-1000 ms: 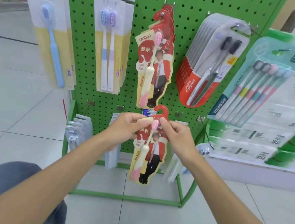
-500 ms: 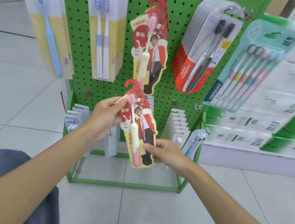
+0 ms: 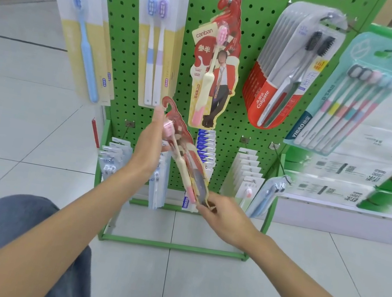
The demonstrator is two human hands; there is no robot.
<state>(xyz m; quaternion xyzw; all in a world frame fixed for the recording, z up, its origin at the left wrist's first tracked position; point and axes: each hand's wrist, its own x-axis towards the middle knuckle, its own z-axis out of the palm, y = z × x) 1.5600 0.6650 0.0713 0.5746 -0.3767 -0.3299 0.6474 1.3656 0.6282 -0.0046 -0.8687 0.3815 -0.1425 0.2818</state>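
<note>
You hold the red toothbrush pack (image 3: 185,162) tilted in front of the green pegboard rack (image 3: 243,120). Its hook end points up and to the left, and its lower end points down to the right. Your right hand (image 3: 227,218) pinches the lower end with curled fingers. Your left hand (image 3: 147,145) keeps the fingers stretched straight and lies against the upper part of the pack, beside the pink brush head. The pack is just below the hanging red packs (image 3: 216,68) of the same kind and does not touch them.
</note>
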